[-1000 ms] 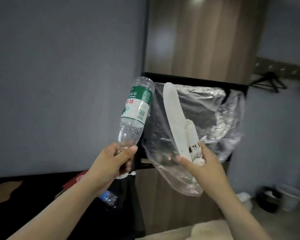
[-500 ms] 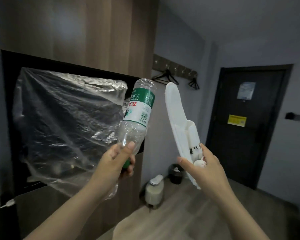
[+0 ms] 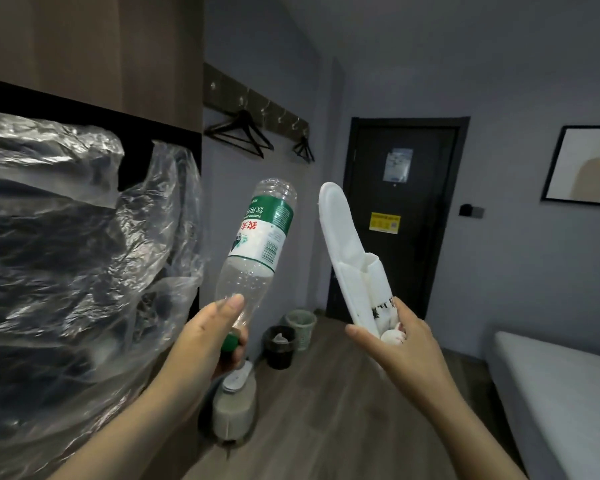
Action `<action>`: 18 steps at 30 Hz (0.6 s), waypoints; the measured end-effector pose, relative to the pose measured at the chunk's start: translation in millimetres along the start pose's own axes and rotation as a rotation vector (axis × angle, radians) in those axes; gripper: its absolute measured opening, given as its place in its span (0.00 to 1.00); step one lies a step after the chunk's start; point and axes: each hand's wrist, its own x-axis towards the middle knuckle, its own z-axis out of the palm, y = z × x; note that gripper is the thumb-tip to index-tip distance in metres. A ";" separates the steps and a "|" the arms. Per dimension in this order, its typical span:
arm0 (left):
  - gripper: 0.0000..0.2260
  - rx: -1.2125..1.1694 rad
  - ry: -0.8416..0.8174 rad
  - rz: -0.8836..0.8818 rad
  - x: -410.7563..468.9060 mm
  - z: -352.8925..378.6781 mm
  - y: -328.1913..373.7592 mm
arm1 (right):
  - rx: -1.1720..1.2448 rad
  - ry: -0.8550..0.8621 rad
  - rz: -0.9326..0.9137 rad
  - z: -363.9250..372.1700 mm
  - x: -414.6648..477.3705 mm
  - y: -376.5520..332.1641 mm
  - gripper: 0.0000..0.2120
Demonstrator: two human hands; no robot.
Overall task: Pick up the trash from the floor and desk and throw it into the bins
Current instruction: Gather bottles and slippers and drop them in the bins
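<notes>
Your left hand (image 3: 208, 337) is curled around the neck of an empty plastic bottle (image 3: 257, 251), holding it upside down with its green cap at your palm and its base tilted up and to the right. Your right hand (image 3: 402, 344) pinches the toe end of a flat white slipper (image 3: 347, 251) that points upward, with a small crumpled white wad (image 3: 392, 336) tucked under your fingers. A clear plastic bag (image 3: 66, 254) spreads out on the left, while the black bin (image 3: 279, 348) and pale green bin (image 3: 300, 327) stand side by side on the wooden floor (image 3: 343, 410) near the dark door (image 3: 395, 216).
</notes>
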 end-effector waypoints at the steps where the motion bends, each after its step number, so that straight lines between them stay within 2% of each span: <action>1: 0.19 0.016 -0.015 -0.008 20.3 -2.0 -6.6 | -0.015 0.016 0.001 6.9 13.7 5.8 0.27; 5: 0.18 0.019 -0.039 -0.060 89.5 1.5 -39.7 | -0.073 0.039 0.045 30.2 65.2 43.0 0.27; 9: 0.17 0.008 -0.066 -0.106 152.9 19.6 -75.3 | -0.140 0.081 0.092 39.4 117.0 82.4 0.36; 11: 0.18 0.004 -0.084 -0.109 185.4 28.3 -93.2 | -0.136 0.094 0.091 41.9 147.6 105.1 0.32; 14: 0.15 -0.017 -0.086 -0.112 231.9 45.3 -119.3 | -0.132 0.089 0.089 46.4 195.0 138.2 0.32; 18: 0.15 0.001 -0.063 -0.133 302.9 74.7 -142.0 | -0.030 0.062 0.077 46.3 265.0 169.6 0.26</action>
